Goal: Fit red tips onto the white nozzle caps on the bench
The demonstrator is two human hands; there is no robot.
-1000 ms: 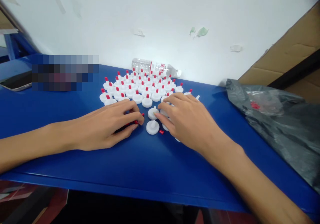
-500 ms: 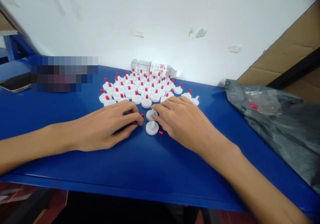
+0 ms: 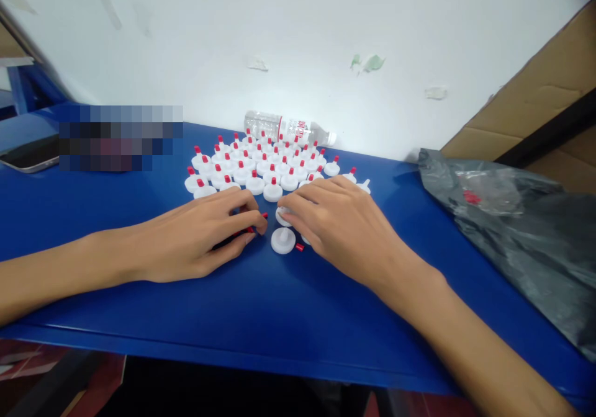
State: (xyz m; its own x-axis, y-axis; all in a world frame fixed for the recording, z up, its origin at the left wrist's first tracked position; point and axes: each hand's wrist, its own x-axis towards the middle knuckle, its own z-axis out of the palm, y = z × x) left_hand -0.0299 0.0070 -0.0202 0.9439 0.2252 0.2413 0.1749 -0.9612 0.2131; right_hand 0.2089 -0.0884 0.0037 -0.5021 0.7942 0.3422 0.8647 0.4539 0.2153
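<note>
My right hand (image 3: 338, 221) has its thumb and fingers closed over the spout of a white nozzle cap (image 3: 282, 217), which stands on the blue table and is partly hidden. Just in front stands another white nozzle cap (image 3: 283, 241) with a bare spout, and a loose red tip (image 3: 300, 247) lies beside it. My left hand (image 3: 209, 231) rests on the table with curved fingers apart. Small red tips (image 3: 250, 229) show beneath and between those fingers. Beyond both hands stand many white nozzle caps (image 3: 254, 184), most with red tips on their spouts.
A clear plastic bottle (image 3: 288, 126) lies against the wall behind the caps. At the right, a grey plastic bag (image 3: 521, 237) carries a clear bag with red pieces (image 3: 493, 192), near cardboard (image 3: 531, 94). A phone (image 3: 32, 154) lies at the left beside a blurred-out patch.
My right fingertips have moved slightly left and closed over the spout of the nearer white nozzle cap, covering it. My left hand has stayed in place.
</note>
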